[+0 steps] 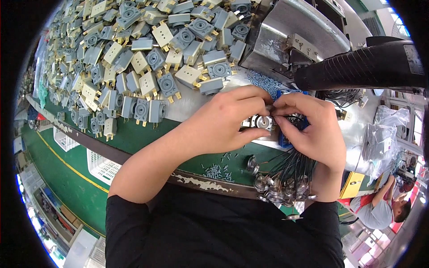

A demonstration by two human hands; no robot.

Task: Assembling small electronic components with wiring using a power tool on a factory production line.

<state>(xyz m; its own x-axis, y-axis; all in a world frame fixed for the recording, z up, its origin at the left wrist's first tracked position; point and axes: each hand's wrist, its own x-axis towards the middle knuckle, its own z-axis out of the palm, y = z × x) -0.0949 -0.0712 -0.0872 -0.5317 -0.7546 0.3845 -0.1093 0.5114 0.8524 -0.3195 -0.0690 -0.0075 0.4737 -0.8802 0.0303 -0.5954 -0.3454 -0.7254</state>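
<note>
My left hand (pixel 237 118) reaches in with thumb and fingers curled around a round metal part (pixel 263 122) on a small fixture. My right hand (pixel 313 125) meets it from the other side, fingertips pinched close to the left ones. Whatever small piece sits between the fingertips is mostly hidden. Beside the right thumb a blue block (pixel 284 139) shows in part. From below my right hand a bundle of black wires (pixel 295 163) hangs toward the bench edge, with several round metal discs (pixel 275 192) at its ends.
Grey and cream plastic housings (pixel 147 60) with brass terminals are heaped at the left. Loose screws (pixel 216 172) lie near the front edge, more screws (pixel 263 82) farther back. A black ribbed tool handle (pixel 357 67) juts in from the right, near a clear plastic bag (pixel 382 138). Another person (pixel 380 207) works beyond.
</note>
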